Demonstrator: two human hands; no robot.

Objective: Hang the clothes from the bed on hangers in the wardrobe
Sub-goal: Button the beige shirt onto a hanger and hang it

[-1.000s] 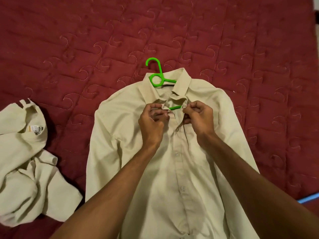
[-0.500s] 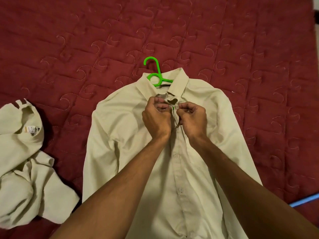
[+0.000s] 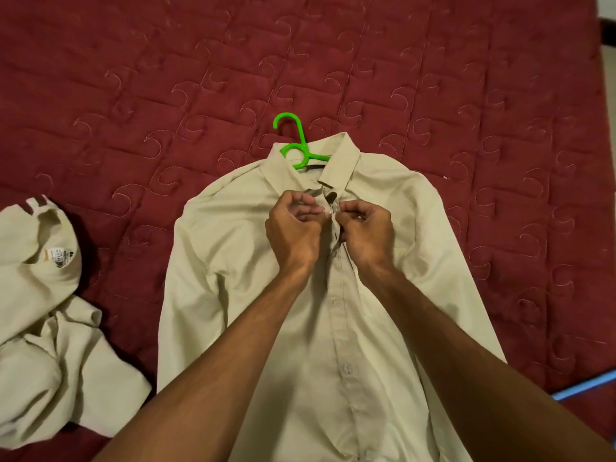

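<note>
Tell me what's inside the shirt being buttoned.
A green hanger: its hook and neck show at the collar of the shirt. Its shoulders are hidden by the cloth.

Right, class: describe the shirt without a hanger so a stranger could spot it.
On the dark red quilt, two cream shirts lie. Look to the left edge: the crumpled shirt, label showing. Unlike the flat shirt, it has no green hanger.

Dark red quilted bedspread (image 3: 133, 95) with stitched swirls, pale strip (image 3: 608, 18) at its top-right edge.

Both bare, wrist upward – the left forearm (image 3: 216, 358) and the right forearm (image 3: 466, 341)
</note>
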